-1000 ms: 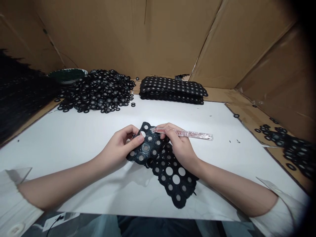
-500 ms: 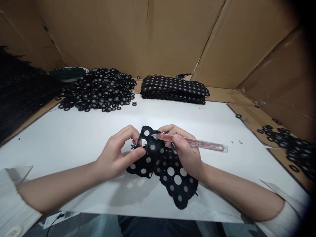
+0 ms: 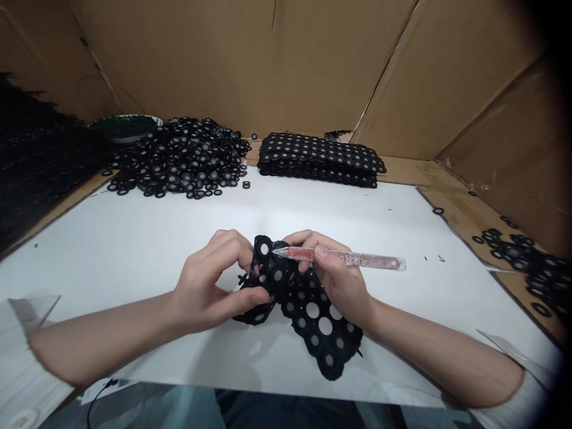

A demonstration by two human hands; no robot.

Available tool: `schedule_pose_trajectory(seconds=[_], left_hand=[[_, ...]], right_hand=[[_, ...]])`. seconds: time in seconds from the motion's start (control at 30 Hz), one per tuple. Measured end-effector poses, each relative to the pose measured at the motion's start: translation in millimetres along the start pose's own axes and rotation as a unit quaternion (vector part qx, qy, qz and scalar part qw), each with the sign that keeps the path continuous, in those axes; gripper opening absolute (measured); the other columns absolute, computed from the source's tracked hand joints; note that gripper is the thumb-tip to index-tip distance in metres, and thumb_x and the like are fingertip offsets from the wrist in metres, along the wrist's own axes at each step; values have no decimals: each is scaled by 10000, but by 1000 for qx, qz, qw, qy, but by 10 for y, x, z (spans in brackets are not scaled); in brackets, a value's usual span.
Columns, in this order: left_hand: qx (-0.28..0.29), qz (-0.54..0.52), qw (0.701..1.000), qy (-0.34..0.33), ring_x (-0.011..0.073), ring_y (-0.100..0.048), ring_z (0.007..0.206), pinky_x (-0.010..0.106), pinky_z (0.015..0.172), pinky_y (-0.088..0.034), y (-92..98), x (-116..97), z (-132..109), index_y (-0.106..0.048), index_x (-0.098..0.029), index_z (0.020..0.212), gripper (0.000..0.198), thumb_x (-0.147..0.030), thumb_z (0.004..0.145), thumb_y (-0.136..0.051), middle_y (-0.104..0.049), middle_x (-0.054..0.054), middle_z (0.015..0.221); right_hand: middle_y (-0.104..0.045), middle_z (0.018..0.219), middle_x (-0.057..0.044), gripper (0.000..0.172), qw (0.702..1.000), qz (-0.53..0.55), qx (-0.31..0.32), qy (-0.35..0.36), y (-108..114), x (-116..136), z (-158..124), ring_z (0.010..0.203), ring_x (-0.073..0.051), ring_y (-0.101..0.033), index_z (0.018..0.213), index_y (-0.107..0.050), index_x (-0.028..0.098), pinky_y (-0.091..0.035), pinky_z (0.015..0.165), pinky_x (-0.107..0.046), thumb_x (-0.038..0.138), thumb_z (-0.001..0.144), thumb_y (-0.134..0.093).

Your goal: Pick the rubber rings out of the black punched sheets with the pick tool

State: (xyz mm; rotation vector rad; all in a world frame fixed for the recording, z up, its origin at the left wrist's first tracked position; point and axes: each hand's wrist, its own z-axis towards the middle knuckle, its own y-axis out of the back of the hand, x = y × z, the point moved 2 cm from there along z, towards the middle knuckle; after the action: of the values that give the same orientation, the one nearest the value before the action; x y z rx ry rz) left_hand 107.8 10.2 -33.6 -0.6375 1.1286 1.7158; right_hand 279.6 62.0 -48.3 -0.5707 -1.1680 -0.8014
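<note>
A floppy black piece of joined rings [image 3: 315,339] with pale round holes hangs bent between my two hands above the white table. The fingers of my left hand [image 3: 218,280] are closed on its left part, the thumb lying across the front. A small black cross-shaped bit [image 3: 242,279] shows beside those fingers. My right hand [image 3: 337,271] grips a slim, flat, pointed tool [image 3: 366,260] in red and clear plastic; its exact kind is unclear. The tool's tip points left, at the upper rings by my left hand. My right fingertips behind the piece are partly hidden.
At the back left lies a heap of loose black rings [image 3: 192,158], beside a bowl [image 3: 127,128] of dark green bits. Stacked ring sheets [image 3: 319,156] stand at the back. More rings [image 3: 513,250] lie at the right edge. Cardboard walls [image 3: 223,59] enclose the white table [image 3: 134,238].
My left thumb has moved down a little and the left part of the piece has folded and tilted. The tool remains in my right hand, its tip slightly lower.
</note>
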Motion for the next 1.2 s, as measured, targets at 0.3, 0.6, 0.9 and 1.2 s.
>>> schedule_pose_trajectory(seconds=[0.3,0.6,0.9,1.2], left_hand=[[14,9,1000,-18,200,-467,650,338,661,-361,6,-5,-5,-578,-238,617,161,-341,581,-697,-563,31,615],[1,22,999,-30,202,-469,671,345,672,-353,4,-7,-1,-563,-227,661,162,-384,682,-601,-559,47,635],[-3,50,996,-69,207,-493,739,336,711,-371,-9,-44,-28,-581,-225,764,166,-343,788,-468,-573,68,745],[8,90,993,-73,212,-515,781,342,731,-393,-4,-40,-29,-589,-212,835,191,-319,808,-433,-590,79,805]], right_hand=[[-569,977,-32,293,1000,-5,7,2,5,8,-23,910,-160,-531,669,-520,191,-403,830,-359,313,868,-342],[-561,967,-56,283,999,-37,-9,30,2,34,-53,922,-181,-530,698,-507,196,-416,815,-392,317,871,-318],[-556,977,-54,269,995,-51,-28,77,-23,49,-82,905,-182,-535,719,-526,200,-417,814,-401,288,872,-322],[-553,978,-55,242,978,-141,-5,151,-11,115,-139,947,-193,-522,787,-529,217,-431,795,-393,286,877,-315]])
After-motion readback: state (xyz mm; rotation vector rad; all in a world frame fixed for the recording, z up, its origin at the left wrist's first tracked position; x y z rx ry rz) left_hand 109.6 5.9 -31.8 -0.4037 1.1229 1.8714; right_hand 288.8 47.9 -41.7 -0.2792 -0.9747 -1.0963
